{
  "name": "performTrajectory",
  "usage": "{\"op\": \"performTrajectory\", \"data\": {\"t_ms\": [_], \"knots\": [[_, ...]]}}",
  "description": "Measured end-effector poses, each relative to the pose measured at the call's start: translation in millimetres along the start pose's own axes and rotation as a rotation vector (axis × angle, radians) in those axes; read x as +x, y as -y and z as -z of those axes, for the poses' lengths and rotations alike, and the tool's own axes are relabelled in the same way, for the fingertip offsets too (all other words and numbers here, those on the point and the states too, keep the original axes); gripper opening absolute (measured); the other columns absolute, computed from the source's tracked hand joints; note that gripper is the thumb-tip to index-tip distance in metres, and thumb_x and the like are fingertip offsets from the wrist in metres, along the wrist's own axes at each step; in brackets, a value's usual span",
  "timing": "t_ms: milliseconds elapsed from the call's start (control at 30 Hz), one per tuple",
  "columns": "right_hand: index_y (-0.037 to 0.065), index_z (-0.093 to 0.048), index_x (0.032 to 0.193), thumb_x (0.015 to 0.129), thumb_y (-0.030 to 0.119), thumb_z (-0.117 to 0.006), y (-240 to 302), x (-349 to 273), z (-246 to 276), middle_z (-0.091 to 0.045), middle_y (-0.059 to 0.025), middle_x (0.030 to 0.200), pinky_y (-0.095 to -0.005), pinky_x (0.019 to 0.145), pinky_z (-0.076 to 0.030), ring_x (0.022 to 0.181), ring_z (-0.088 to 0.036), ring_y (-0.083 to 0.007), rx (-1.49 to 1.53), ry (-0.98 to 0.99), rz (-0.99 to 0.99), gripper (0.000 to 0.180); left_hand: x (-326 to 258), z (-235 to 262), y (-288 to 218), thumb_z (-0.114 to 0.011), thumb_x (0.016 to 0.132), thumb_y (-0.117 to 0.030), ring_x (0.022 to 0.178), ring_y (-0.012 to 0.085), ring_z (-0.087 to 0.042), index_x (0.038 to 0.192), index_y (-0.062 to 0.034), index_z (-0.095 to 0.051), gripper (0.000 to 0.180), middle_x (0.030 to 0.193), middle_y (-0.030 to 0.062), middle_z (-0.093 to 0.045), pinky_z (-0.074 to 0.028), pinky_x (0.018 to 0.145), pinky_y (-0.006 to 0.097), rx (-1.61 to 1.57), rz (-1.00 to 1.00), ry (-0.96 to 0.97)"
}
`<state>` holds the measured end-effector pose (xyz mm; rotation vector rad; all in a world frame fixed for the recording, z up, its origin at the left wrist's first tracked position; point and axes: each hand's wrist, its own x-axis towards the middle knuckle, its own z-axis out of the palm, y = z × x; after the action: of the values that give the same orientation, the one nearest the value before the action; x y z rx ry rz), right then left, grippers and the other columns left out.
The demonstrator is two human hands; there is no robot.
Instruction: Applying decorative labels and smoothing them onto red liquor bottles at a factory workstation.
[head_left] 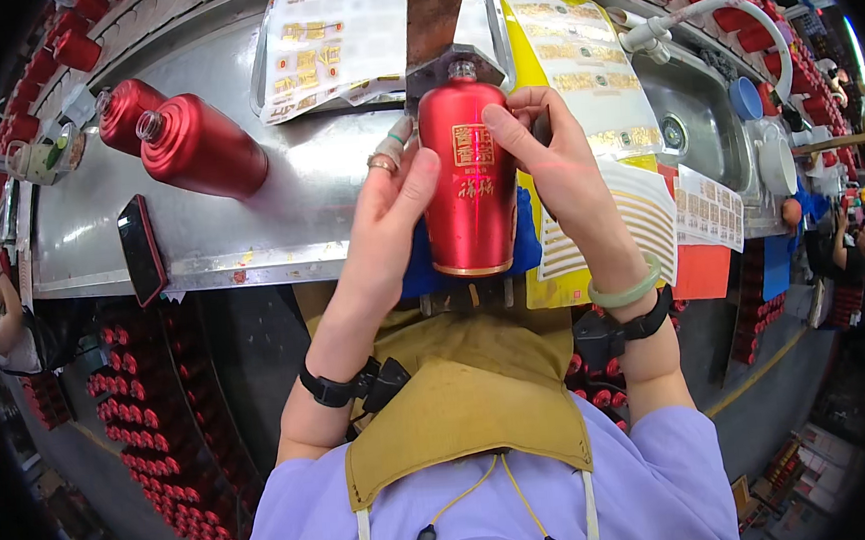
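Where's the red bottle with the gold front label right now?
Head view, centre: the red bottle is between the left hand and right hand, just left of the yellow sheet.

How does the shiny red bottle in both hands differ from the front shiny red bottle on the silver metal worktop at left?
The shiny red held bottle shows gold lettering; the shiny red worktop bottle shows none. The held bottle sits between left hand and right hand; the worktop bottle touches neither. Both have clear, uncapped necks.
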<state>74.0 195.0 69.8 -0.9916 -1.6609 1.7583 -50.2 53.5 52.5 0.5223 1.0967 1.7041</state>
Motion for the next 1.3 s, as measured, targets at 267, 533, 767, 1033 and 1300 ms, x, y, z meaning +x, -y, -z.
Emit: {"op": "performTrajectory", "data": {"t_ms": [267,533,767,1033,1300], "knots": [[0.002,-0.052,0.116,0.084,0.024,-0.089,-4.2,-2.5,-3.6,-0.046,0.0026,0.093,-0.0203,0.068,-0.04,0.082,-0.042,-0.0057,-0.06,-0.022,0.069,0.053,3.0,-4.1,3.5,-0.071,0.099,-0.015,0.134,0.0205,-0.053,0.158,0.003,-0.027,0.076,0.149,0.0168,-0.05,-0.045,0.112,0.036,0.229,-0.027,0.005],[0.0,-0.051,0.116,0.083,0.02,-0.089,-3.7,-2.0,-8.0,-0.047,0.0009,0.095,-0.0209,0.071,-0.043,0.085,-0.043,-0.0067,-0.036,-0.011,0.047,0.054,1.5,-2.9,6.8,-0.075,0.096,-0.013,0.132,0.0205,-0.055,0.158,0.0024,-0.026,0.081,0.148,0.0167,-0.05,-0.047,0.11,0.036,0.134,-0.05,0.003],[0.001,-0.052,0.116,0.083,0.022,-0.089,-6.0,0.0,-6.1,-0.047,0.0021,0.094,-0.0207,0.072,-0.042,0.085,-0.044,-0.0066,-0.021,-0.002,0.055,0.053,2.3,-4.9,6.6,-0.069,0.101,-0.014,0.132,0.0198,-0.055,0.157,0.0031,-0.03,0.071,0.149,0.0169,-0.05,-0.047,0.11,0.035,0.069,-0.02,-0.043],[0.002,-0.055,0.116,0.083,0.024,-0.09,-4.0,0.4,0.0,-0.046,0.0036,0.093,-0.0199,0.07,-0.04,0.082,-0.042,-0.0054,0.041,0.013,-0.032,0.052,11.8,-5.5,0.8,-0.068,0.102,-0.015,0.129,0.0178,-0.057,0.155,0.0016,-0.033,0.065,0.145,0.0155,-0.055,-0.048,0.109,0.034,-0.071,0.044,-0.084],[0.002,-0.056,0.116,0.084,0.023,-0.089,-5.7,0.1,-0.9,-0.045,0.0037,0.091,-0.0191,0.069,-0.039,0.08,-0.042,-0.0051,0.0,0.0,0.01,0.051,12.1,-5.9,5.6,-0.068,0.102,-0.017,0.13,0.018,-0.056,0.155,0.0009,-0.033,0.066,0.144,0.0149,-0.056,-0.048,0.108,0.034,-0.018,0.004,-0.078]]}}
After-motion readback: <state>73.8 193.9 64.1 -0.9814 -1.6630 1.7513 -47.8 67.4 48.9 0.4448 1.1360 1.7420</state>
